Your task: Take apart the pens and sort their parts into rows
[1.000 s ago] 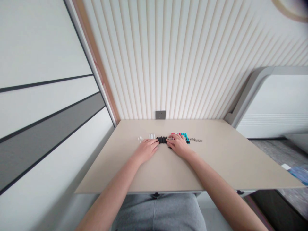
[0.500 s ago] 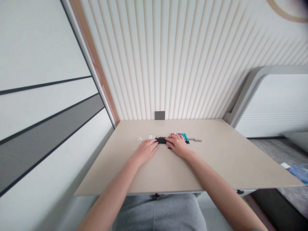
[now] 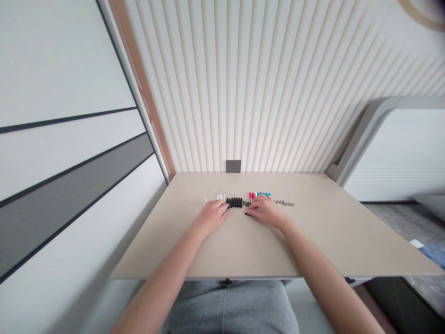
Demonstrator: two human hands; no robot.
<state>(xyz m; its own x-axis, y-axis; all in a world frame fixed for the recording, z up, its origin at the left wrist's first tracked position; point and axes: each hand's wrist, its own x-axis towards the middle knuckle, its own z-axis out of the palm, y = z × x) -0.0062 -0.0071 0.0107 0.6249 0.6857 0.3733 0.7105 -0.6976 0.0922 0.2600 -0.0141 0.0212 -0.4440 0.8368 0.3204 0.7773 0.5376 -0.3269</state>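
My left hand [image 3: 212,217] rests flat on the beige tabletop [image 3: 278,250], its fingertips just beside a row of black ribbed cylinders [image 3: 234,202]. Left of that hand lie small clear pieces [image 3: 204,201] and a cluster of white sticks [image 3: 220,196]. My right hand [image 3: 267,211] sits with its fingers spread, close to a small black piece [image 3: 248,214] and a small grey piece [image 3: 246,203]. Beyond it stands a row of pink and teal markers [image 3: 260,195], partly hidden, with small metal screws [image 3: 284,202] to their right.
A grey wall socket [image 3: 233,166] sits behind the table at the ribbed wall panel. A white cabinet [image 3: 392,157] stands to the right. The table's front edge runs above my grey-clad lap, and a blue item [image 3: 433,255] lies low at the right.
My right hand has slid right and toward me, away from the black row, uncovering the small grey piece and more of the markers. The view has shifted slightly.
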